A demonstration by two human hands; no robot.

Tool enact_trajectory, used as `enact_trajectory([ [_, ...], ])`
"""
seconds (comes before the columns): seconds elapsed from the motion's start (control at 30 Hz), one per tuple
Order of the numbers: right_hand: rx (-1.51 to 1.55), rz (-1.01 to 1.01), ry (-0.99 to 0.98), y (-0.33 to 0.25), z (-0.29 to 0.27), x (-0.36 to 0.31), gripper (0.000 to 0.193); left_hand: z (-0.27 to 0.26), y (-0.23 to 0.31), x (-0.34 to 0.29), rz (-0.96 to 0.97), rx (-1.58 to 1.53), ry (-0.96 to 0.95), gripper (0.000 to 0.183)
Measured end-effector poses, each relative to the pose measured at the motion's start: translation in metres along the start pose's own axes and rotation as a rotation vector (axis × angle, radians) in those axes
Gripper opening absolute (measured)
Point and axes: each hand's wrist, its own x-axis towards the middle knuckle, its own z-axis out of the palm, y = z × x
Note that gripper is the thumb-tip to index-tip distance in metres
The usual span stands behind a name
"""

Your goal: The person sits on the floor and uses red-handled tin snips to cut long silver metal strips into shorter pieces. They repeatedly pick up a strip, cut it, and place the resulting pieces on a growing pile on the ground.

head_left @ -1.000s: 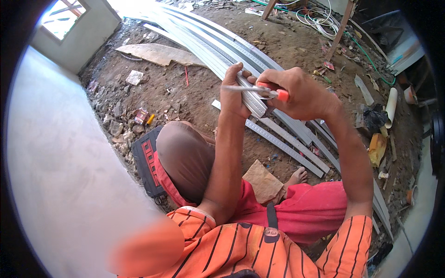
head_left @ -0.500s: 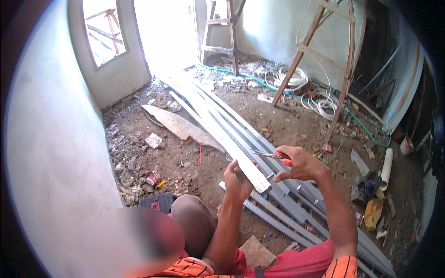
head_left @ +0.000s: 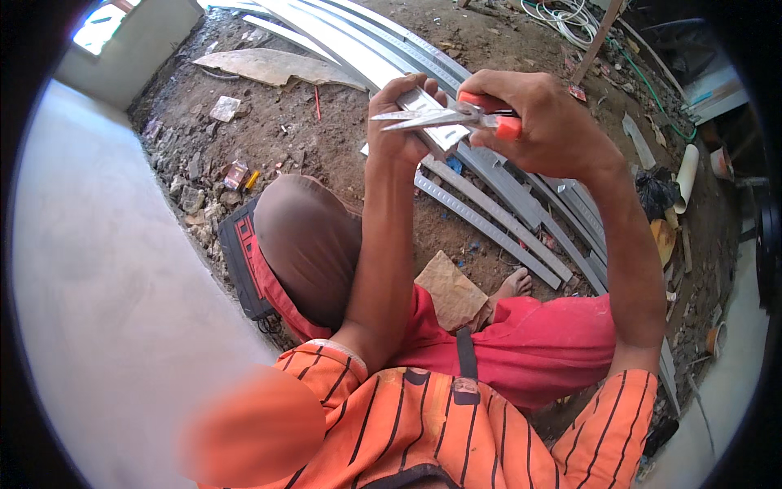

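Left hand (head_left: 391, 144) wraps a shiny silver thin-metal channel (head_left: 445, 140) near its end; right hand (head_left: 533, 122) is closed round orange-handled steel snips (head_left: 468, 119), blades parted across that channel; contact unclear. More long silver-grey metal channels (head_left: 509, 189) lie on the ground beneath it. Channel probably light, stiff lengthwise, slick, sharp-edged: best held by outer walls, back from the end.

Snips (head_left: 446, 119) over channel (head_left: 446, 139), perhaps touching — case (head_left: 241, 254) left of knee (head_left: 303, 218).

dirt floor (head_left: 326, 155), grey metal profiles (head_left: 509, 192), tan jagged sheet (head_left: 281, 65), rubble (head_left: 192, 198)
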Motion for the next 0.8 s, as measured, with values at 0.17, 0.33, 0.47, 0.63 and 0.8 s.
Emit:
enact_trajectory([
  [0.17,-0.025,-0.119,0.024,0.0,0.015,0.004,0.042,-0.018,0.009,0.008,-0.095,0.035,-0.056,0.017],
  [0.33,-0.014,-0.109,-0.053,0.001,0.027,0.01,0.038,-0.011,0.003,-0.002,-0.021,0.163,0.046,0.02],
  [0.47,-0.065,-0.171,-0.082,-0.003,0.028,0.013,0.031,-0.004,0.003,-0.009,-0.032,0.186,0.049,0.017],
  [0.63,-0.102,-0.169,-0.177,-0.001,0.028,0.021,0.029,-0.015,0.002,-0.004,-0.023,0.193,0.033,0.016],
  [0.8,-0.107,-0.189,-0.218,0.003,0.027,0.022,0.031,-0.014,-0.005,-0.002,0.069,0.282,0.051,0.017],
])
